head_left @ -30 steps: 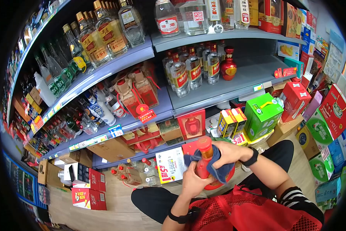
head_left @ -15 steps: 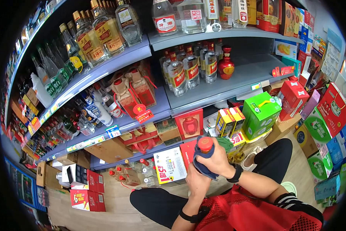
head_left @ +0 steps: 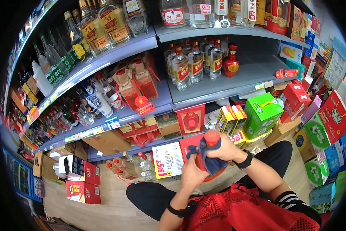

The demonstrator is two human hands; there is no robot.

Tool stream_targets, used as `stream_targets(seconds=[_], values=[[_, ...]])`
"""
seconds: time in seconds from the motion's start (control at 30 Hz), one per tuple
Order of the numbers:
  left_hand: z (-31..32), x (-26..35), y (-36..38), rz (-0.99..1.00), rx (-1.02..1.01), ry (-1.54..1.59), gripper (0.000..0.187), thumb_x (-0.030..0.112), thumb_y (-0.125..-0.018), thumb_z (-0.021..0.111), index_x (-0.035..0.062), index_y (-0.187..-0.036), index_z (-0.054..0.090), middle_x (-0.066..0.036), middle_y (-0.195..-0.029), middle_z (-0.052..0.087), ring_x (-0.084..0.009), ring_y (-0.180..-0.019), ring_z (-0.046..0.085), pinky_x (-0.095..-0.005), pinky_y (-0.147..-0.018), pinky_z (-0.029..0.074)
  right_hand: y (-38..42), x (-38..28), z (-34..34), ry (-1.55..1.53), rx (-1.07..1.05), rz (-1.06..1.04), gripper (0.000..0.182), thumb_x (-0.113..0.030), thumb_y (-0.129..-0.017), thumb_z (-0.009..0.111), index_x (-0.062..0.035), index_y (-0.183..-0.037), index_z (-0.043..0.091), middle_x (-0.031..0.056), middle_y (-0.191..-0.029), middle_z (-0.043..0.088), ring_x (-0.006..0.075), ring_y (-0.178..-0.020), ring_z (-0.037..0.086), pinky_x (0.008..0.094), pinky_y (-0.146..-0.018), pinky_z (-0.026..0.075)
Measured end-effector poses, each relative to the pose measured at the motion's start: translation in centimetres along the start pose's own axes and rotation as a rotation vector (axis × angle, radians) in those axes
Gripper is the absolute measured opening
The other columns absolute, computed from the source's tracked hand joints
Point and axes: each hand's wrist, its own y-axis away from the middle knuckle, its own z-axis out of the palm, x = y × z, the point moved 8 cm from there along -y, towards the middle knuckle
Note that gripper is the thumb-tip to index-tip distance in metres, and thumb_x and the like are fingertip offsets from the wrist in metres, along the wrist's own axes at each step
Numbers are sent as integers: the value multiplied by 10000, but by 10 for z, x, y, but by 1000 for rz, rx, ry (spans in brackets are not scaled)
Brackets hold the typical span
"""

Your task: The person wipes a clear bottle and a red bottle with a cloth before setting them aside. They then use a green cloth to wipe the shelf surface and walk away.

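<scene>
In front of me, above my lap, is a red bottle [head_left: 212, 137] with its cap pointing up and away from me. My left hand [head_left: 193, 175] grips its side, fingers partly hidden. A dark blue cloth [head_left: 213, 162] lies around the neck and upper body. My right hand [head_left: 226, 148] is closed on that cloth, pressing it against the bottle near the cap. Part of the red lower body shows below the cloth. On the grey shelf [head_left: 254, 73] stand several clear bottles [head_left: 182, 71] with red-and-gold labels, beside a red gourd-shaped bottle [head_left: 231, 61].
A green box [head_left: 262, 115] and yellow-black cartons [head_left: 227, 119] stand low before me. Nearby is a white-yellow carton [head_left: 168, 161]. Several small bottles [head_left: 125, 169] stand on the floor at left, near stacked red cartons [head_left: 82, 191]. More boxes [head_left: 327, 127] line the right side.
The bottle has tilted, showing more of its red body. My left hand has moved up along its side, and the cloth has spread lower. The view has shifted slightly.
</scene>
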Motion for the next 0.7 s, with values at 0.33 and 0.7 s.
stream_targets(seconds=[0.33, 0.7], values=[[12, -15, 9, 289, -102, 622, 530, 240, -740, 765, 16, -1141, 501, -83, -1071, 562, -208, -1013, 552, -356, -873, 450, -1, -7, -34, -440, 167, -3, 232, -17, -676, 604, 3, -902, 559, 83, -834, 639, 188, -819, 642, 325, -785, 505], [75, -48, 20, -396, -508, 1742, 545, 369, -923, 506, 65, -1347, 347, -101, -1344, 447, -248, -1210, 470, -470, -1006, 389, -21, -10, -13, -797, -132, -108, 461, -193, -655, 678, -41, -1043, 481, 125, -790, 594, 307, -855, 627, 427, -833, 477]])
